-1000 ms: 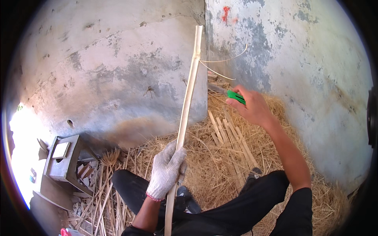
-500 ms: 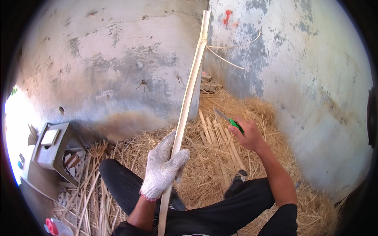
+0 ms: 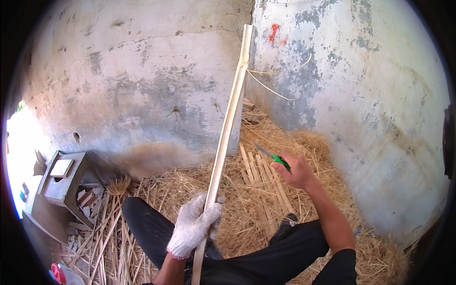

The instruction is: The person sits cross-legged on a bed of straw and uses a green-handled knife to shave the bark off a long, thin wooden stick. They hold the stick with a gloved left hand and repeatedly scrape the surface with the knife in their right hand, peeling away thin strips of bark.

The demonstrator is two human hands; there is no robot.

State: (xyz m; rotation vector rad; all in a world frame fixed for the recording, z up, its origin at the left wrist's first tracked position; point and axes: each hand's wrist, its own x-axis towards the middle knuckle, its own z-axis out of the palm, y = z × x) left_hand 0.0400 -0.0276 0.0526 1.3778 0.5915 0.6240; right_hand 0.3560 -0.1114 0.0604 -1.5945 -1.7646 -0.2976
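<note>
Place: in a bare concrete corner, on a floor littered with straw-like shavings (image 3: 332, 156), the person seated with legs in dark trousers (image 3: 285, 259).

Pole: a long pale pole (image 3: 227, 128), slanted from the lap up to the wall corner (image 3: 251, 57); thin curls of peeled fibre (image 3: 268, 88) hang off its upper part.

Progress, done: judging by the pale, clean surface along the visible length and the curls near the top, much of the pole looks already pared. The deep bed of shavings suggests a good deal of such work here.

Progress, left: cannot tell how smooth the far side is; the part below the glove is hidden by it and the legs. Finished-looking slats (image 3: 263, 175) lie flat on the shavings just beyond the knees.

Left hand: left hand (image 3: 194, 225) in a white knit glove, fingers clenched round the pole low down, forearm rising from the lower edge.

Right hand: right hand (image 3: 294, 168) bare, fist closed on a knife (image 3: 271, 156) with green handle, blade pointing up-left toward the pole but apart from it; arm stretched forward from the lower right.

Surroundings: a grey stool (image 3: 59, 178) lies tipped at the left, with loose sticks (image 3: 107, 228) beside it.
</note>
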